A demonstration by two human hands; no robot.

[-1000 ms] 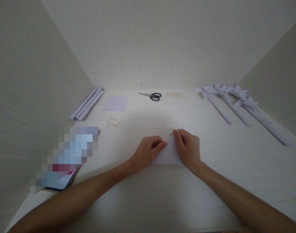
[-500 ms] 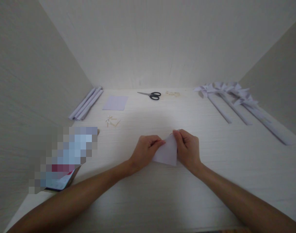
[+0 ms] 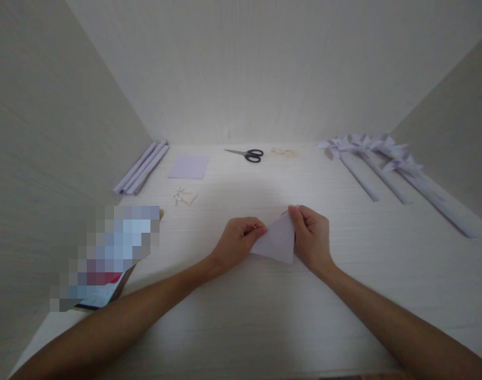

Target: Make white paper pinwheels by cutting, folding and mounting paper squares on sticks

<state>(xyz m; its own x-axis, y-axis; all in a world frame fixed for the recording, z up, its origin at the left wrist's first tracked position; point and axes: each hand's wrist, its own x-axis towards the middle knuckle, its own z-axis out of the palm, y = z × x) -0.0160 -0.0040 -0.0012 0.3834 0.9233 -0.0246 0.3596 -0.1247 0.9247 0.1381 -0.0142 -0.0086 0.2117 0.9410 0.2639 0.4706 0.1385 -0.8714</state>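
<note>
A small pale lilac sheet of paper (image 3: 278, 238) is stretched between my two hands, above the white table. My left hand (image 3: 241, 240) pinches its left corner between thumb and fingers. On the other side, my right hand (image 3: 310, 235) is closed on the upper right part of the sheet, thumb on top. The paper hangs tilted, its lower edge slanting down to the right. Its far side and the fingertips behind it are hidden.
Scissors (image 3: 249, 154) lie near the back wall, beside small pale bits (image 3: 282, 152). To the left are a square paper sheet (image 3: 189, 167), small sticks (image 3: 184, 197), paper rolls (image 3: 142, 166) and a blurred phone (image 3: 124, 237). Paper pinwheels on rolled stems (image 3: 383, 169) lie at right.
My right hand has moved slightly up and to the right, and the paper between my hands has spread wider and shifted with it. My left hand has hardly moved.
</note>
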